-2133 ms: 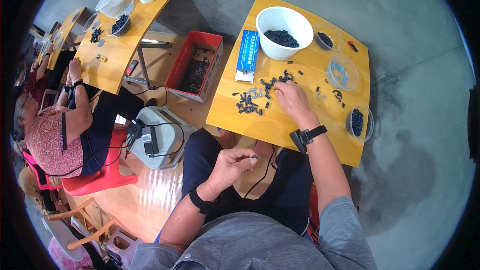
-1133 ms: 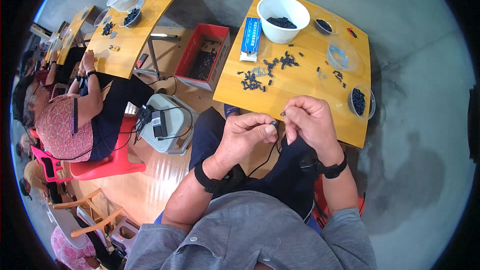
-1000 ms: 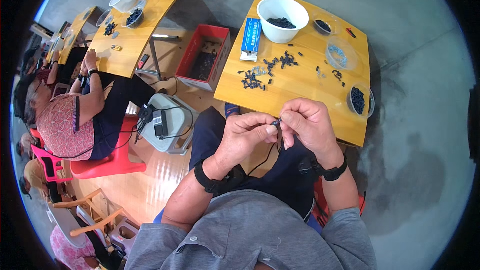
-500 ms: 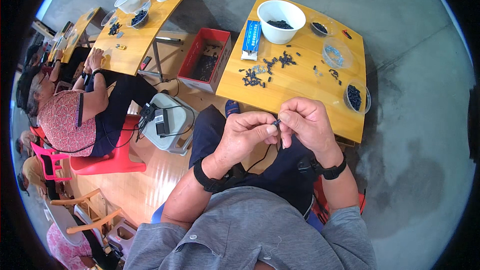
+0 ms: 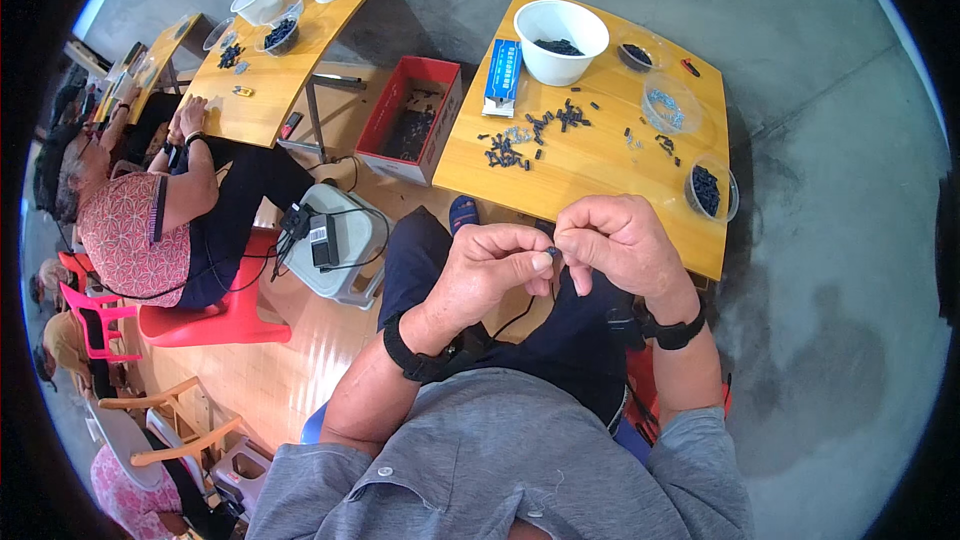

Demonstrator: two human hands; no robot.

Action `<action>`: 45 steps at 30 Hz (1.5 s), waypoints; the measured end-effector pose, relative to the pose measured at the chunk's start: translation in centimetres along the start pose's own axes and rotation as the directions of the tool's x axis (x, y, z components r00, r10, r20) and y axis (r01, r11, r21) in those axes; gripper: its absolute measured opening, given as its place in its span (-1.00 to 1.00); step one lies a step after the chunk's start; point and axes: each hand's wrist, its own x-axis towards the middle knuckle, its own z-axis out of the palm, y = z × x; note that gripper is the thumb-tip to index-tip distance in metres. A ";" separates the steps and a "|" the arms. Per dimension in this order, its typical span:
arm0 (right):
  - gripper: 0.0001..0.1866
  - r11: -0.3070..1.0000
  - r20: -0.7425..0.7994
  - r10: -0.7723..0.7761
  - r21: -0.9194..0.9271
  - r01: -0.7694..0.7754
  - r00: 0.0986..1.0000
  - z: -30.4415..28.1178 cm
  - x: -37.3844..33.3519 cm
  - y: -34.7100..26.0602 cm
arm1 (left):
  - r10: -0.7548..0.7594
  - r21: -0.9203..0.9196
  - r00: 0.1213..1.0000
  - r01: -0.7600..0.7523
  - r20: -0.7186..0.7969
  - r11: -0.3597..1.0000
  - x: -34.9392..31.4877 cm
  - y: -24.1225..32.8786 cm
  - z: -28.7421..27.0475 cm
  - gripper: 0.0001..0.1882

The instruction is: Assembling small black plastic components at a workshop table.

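Observation:
Above my lap, just off the near edge of the wooden table (image 5: 600, 175), both my hands meet. Between its thumb and forefinger, my left hand (image 5: 490, 268) pinches a small black plastic part (image 5: 552, 252). Right beside that part, the fingers of my right hand (image 5: 615, 242) are pressed together; whatever they hold is too small or hidden to make out. Loose black parts (image 5: 507, 152) like it lie scattered on the tabletop beyond my hands, with small silvery pieces (image 5: 517, 134) among them. A clear bowl of black parts (image 5: 706, 192) stands at the right edge.
On the table stand a white tub (image 5: 540, 65), a blue box (image 5: 503, 80), a clear bowl of silvery pieces (image 5: 668, 110) and another dark-filled bowl (image 5: 636, 57). A red carton (image 5: 440, 130) and grey stool (image 5: 350, 290) are to the left, where a co-worker (image 5: 135, 230) sits.
My right hand has shifted slightly, its wrist moving a little to the right and its fingertips turning. The left hand stays nearly in place, still pinching the black part.

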 end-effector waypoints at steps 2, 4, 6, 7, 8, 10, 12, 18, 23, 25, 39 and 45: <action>-0.85 0.998 0.016 -0.001 -0.064 0.002 1.000 0.0 0.0 -0.5 | -0.002 -0.001 1.000 0.002 0.004 1.000 -0.1 0.1 0.0 -0.89; -0.84 0.994 0.023 -0.021 -0.110 0.024 0.999 0.0 0.0 -0.9 | -0.018 -0.009 1.000 0.018 0.012 1.000 0.0 0.2 0.1 -0.89; -0.84 0.994 0.021 -0.021 -0.107 0.023 1.000 0.0 0.0 -1.0 | -0.021 -0.023 1.000 0.021 0.018 1.000 0.0 0.3 0.1 -0.89; -0.85 0.994 0.021 -0.021 -0.103 0.023 1.000 0.0 0.1 -1.0 | -0.022 -0.037 1.000 0.023 0.022 0.999 0.0 0.3 0.1 -0.89; -0.85 0.994 0.020 -0.022 -0.103 0.024 1.000 0.0 0.1 -0.9 | -0.022 -0.037 0.999 0.023 0.023 0.999 0.0 0.3 0.1 -0.89; -0.85 0.999 -0.012 -0.030 -0.042 0.030 0.999 0.0 0.1 -0.7 | 0.003 -0.052 0.999 -0.001 0.036 0.999 0.0 0.3 0.1 -0.88; -0.84 0.998 0.000 -0.044 -0.045 0.044 0.999 0.0 0.1 -0.6 | 0.001 -0.064 0.999 0.001 0.038 0.998 0.0 0.3 0.0 -0.87; -0.83 0.997 0.022 -0.047 -0.064 0.048 0.999 0.0 0.2 -0.9 | 0.002 -0.081 0.999 0.003 0.051 0.997 0.2 -0.2 -0.3 -0.87; -0.82 0.995 0.048 -0.030 -0.095 0.035 0.998 -0.3 0.4 -1.0 | -0.008 -0.113 0.999 0.013 0.045 0.994 0.3 -0.2 -0.3 -0.87; -0.82 0.990 0.038 -0.034 -0.136 0.039 0.999 -0.3 0.4 -0.9 | -0.017 -0.109 0.999 0.022 0.046 0.994 0.4 -0.2 -0.3 -0.87; -0.83 0.972 0.037 -0.085 -0.217 0.091 0.996 -0.5 1.1 -0.8 | -0.036 -0.131 0.999 0.041 0.040 0.991 0.9 -0.3 -0.5 -0.84; -0.83 0.973 0.020 -0.100 -0.208 0.102 0.995 -0.8 1.1 -0.8 | -0.045 -0.148 0.998 0.052 0.049 0.988 1.3 -0.3 -0.7 -0.85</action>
